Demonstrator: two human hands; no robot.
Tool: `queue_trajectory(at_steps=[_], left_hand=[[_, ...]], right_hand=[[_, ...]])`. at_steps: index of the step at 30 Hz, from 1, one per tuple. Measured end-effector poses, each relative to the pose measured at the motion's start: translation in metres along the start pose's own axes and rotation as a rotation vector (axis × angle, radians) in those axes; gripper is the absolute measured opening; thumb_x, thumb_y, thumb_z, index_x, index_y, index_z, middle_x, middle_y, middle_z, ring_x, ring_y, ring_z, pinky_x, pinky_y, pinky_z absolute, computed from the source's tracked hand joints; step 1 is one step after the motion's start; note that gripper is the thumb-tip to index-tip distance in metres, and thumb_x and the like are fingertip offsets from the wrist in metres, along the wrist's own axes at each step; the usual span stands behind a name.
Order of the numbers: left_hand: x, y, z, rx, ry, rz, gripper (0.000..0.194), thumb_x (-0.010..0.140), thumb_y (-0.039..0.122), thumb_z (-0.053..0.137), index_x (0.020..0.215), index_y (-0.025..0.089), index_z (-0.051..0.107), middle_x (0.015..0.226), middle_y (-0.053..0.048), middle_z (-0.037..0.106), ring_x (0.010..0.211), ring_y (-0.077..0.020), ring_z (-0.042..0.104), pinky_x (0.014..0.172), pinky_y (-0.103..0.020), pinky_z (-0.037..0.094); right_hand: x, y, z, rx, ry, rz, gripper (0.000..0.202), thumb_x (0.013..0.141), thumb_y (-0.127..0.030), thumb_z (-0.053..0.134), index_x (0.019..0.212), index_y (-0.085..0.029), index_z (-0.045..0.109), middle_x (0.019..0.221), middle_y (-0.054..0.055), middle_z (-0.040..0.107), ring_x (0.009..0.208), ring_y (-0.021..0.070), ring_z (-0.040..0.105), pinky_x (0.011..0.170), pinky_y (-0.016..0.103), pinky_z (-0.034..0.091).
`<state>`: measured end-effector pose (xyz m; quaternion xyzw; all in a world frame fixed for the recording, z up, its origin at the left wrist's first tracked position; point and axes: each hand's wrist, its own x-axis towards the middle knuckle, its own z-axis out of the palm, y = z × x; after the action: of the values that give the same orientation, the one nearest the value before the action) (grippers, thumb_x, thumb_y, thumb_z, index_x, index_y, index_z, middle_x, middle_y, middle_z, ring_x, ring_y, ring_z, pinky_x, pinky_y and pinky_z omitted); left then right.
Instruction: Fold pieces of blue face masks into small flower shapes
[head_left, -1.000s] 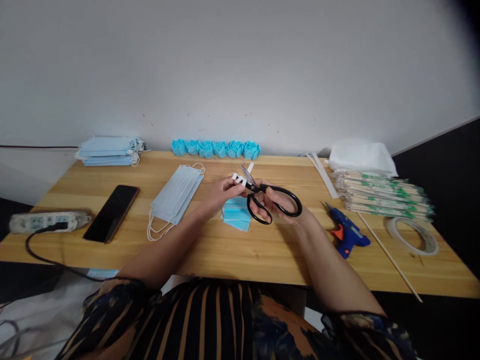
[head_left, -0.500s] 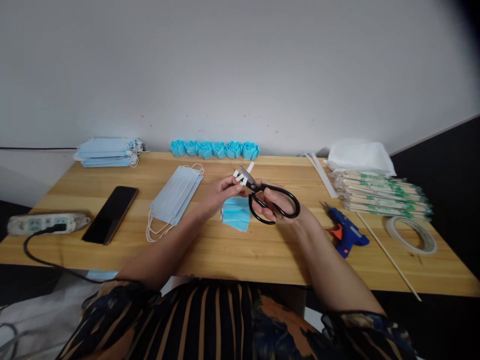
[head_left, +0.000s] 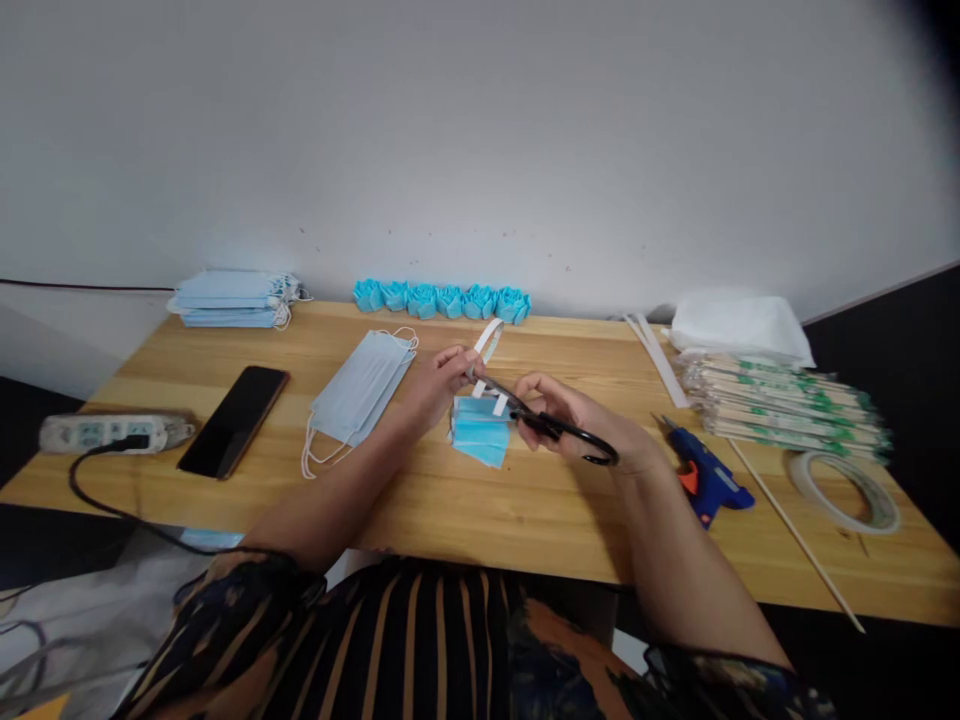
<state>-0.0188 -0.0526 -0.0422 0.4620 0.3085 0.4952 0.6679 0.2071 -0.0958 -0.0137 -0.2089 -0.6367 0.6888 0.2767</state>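
Observation:
My right hand (head_left: 559, 412) grips black-handled scissors (head_left: 592, 440) whose blades point left toward my left hand. Between the fingertips of my left hand (head_left: 450, 375) is a white strip (head_left: 489, 338), looped upward above the blades. The blade tips lie close to those fingers, and a short white end shows near the blades. Beneath both hands, cut blue mask pieces (head_left: 480, 440) lie stacked on the table. To the left of my left hand rest a few blue face masks (head_left: 364, 385) with white ear loops.
Blue fabric roses (head_left: 450, 301) line the back edge. Further left are a mask stack (head_left: 232, 300), a phone (head_left: 234, 422) and a power strip (head_left: 112, 433). On the right lie a glue gun (head_left: 705, 475), wrapped sticks (head_left: 787, 405), a tape roll (head_left: 844, 492) and a loose stick (head_left: 795, 535).
The scissors have turned, so their handles now show nearly edge-on. The white strip, earlier spread in several short ends at the blades, now arches up in a loop. The view has shifted slightly.

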Motion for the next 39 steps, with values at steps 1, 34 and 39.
queue_trajectory(at_steps=[1, 34, 39], left_hand=[[0.001, -0.001, 0.0, -0.019, 0.001, 0.003, 0.045, 0.076, 0.056, 0.081, 0.07, 0.015, 0.065, 0.074, -0.003, 0.064, 0.071, -0.0144, 0.062, 0.073, -0.029, 0.051], [-0.002, 0.0, 0.002, -0.019, -0.091, -0.031, 0.052, 0.072, 0.063, 0.085, 0.077, 0.014, 0.069, 0.077, -0.004, 0.067, 0.076, -0.0161, 0.062, 0.078, -0.032, 0.05], [-0.001, -0.001, -0.001, 0.039, -0.081, -0.018, 0.054, 0.073, 0.066, 0.083, 0.078, 0.013, 0.069, 0.078, -0.004, 0.067, 0.078, -0.0166, 0.062, 0.081, -0.032, 0.048]], right_hand=[[-0.003, 0.0, -0.006, -0.018, 0.028, 0.016, 0.067, 0.078, -0.054, 0.087, 0.121, -0.023, 0.046, 0.08, -0.003, 0.063, 0.067, 0.0095, 0.052, 0.056, 0.02, 0.035], [-0.005, -0.005, -0.007, -0.003, 0.116, 0.116, 0.064, 0.089, -0.07, 0.066, 0.122, -0.018, 0.048, 0.073, -0.001, 0.069, 0.041, 0.0055, 0.046, 0.036, 0.018, 0.032], [-0.006, -0.005, -0.008, 0.006, 0.117, 0.096, 0.059, 0.091, -0.067, 0.065, 0.121, -0.019, 0.048, 0.073, -0.001, 0.069, 0.041, 0.0059, 0.048, 0.036, 0.018, 0.033]])
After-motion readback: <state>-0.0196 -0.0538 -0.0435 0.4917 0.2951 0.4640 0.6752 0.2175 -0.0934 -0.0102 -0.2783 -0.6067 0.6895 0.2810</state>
